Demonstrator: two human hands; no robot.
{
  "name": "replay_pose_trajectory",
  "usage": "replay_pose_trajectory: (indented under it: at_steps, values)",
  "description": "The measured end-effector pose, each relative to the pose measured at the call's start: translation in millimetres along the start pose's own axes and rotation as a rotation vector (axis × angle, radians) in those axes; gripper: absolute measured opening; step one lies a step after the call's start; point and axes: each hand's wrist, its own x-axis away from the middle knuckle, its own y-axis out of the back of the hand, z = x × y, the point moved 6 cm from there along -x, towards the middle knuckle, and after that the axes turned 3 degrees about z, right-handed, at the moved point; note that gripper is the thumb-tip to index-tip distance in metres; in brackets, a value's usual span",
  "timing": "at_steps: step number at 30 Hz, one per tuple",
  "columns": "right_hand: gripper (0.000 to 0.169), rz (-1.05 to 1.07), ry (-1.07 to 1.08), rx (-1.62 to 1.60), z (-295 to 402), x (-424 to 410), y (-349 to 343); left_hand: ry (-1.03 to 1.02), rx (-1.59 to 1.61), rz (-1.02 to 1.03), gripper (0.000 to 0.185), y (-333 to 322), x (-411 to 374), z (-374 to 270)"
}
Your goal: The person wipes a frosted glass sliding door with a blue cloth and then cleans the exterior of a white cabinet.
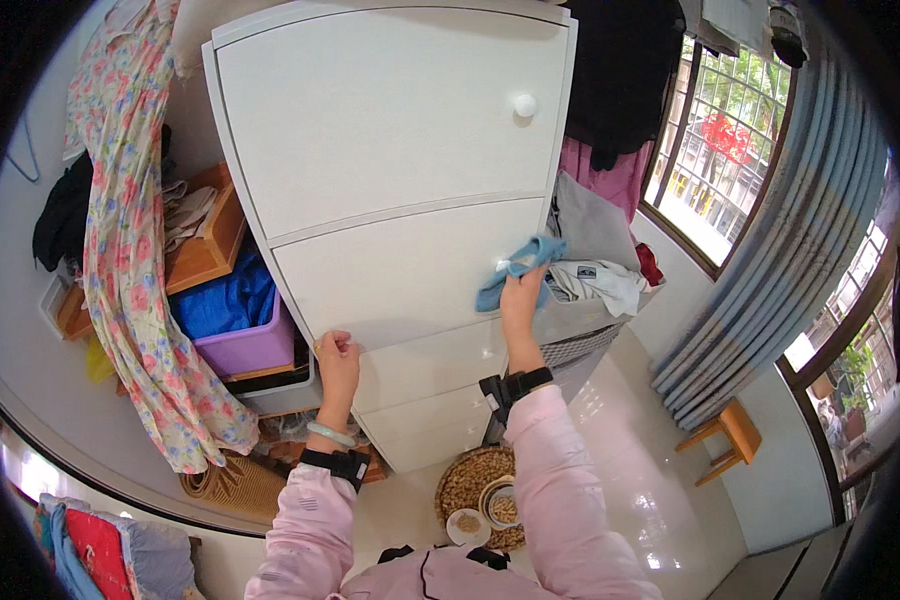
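A tall white cabinet (390,127) with doors and drawers stands before me. My right hand (521,296) holds a blue cloth (495,289) against the right side of its lower door (397,270), around the door's small white knob (503,265). At the lower left corner of that door is my left hand (337,356), its fingers curled near the cabinet's edge and no object visible in them. The upper door has a round white knob (524,105).
Left of the cabinet are a floral garment (131,262), a wooden shelf (217,225) and a purple bin (247,349). A grey bin (570,319) with clothes adjoins its right side. A woven tray (457,480) with peanuts lies on the floor; a wooden stool (735,431) stands right.
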Motion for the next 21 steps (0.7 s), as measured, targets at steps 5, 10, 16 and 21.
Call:
replay_pose_trajectory:
  at_steps: [5,10,16,21]
  values:
    - [0.056,0.083,0.354,0.197,84,-21,-8,0.091,0.002,0.004,0.02,4,0,2]
    - [0.051,0.072,0.279,0.225,89,-24,-13,0.061,-0.025,0.048,0.02,2,-1,-3]
    - [0.052,0.098,-0.113,-0.019,-28,28,-21,0.015,-0.053,0.047,0.018,9,2,-8]
    - [0.035,0.083,-0.088,0.284,-106,102,-39,-0.003,-0.051,0.037,0.018,9,4,-5]
